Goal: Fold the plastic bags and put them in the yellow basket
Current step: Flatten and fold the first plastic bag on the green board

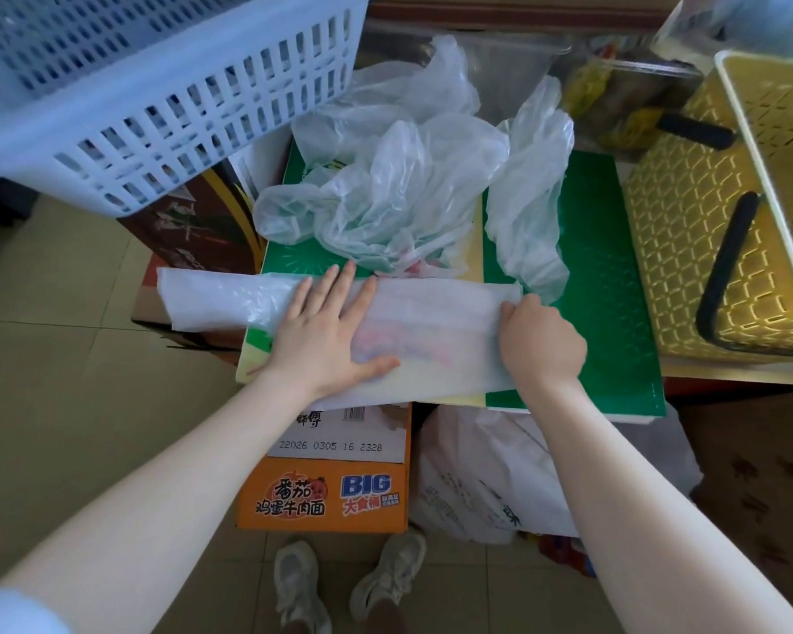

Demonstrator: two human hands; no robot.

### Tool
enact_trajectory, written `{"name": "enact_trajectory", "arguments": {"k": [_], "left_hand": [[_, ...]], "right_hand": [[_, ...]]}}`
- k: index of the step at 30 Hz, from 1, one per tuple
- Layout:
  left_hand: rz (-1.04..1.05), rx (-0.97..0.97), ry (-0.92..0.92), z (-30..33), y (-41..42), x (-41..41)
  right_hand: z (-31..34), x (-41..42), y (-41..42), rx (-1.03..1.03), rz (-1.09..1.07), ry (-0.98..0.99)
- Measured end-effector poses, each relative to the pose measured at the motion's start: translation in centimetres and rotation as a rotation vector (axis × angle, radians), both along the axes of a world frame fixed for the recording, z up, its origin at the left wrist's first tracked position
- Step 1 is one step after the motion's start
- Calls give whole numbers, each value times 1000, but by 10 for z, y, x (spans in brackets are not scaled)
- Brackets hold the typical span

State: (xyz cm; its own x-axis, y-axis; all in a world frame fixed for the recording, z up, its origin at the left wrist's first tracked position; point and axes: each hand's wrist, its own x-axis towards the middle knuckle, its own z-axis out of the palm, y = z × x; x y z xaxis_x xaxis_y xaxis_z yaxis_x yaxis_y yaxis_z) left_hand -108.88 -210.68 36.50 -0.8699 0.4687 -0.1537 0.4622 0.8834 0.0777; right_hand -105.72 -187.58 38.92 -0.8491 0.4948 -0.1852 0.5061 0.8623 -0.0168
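One white plastic bag [431, 331] lay part-folded at frame centre, left hand [326, 331] pressing it flat, right hand [541, 345] pinching its end, while crumpled bags [385, 176] waited above and the yellow basket [724, 212] at right showed none.

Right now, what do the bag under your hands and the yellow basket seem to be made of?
The bag: thin, milky white plastic film, probably polyethylene; coloured print shows faintly through it and it lies in soft creases. The yellow basket: rigid moulded plastic, matt, with a cut-out lattice wall; its black handles look like smooth plastic too.
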Motion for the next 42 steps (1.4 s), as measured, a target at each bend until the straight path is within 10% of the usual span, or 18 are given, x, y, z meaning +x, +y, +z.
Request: {"name": "enact_trajectory", "arguments": {"k": [8,13,33,42], "left_hand": [[-11,9,-10,0,-1,-2],[-12,7,5,0,-1,0],[-7,-96,-20,8,-9,-1],[-225,210,18,14,110,23]], "right_hand": [[5,7,-17,248,243,303],[-11,3,-77,-185,626,237],[-29,21,3,-48,364,70],[-31,21,5,-67,400,67]]}}
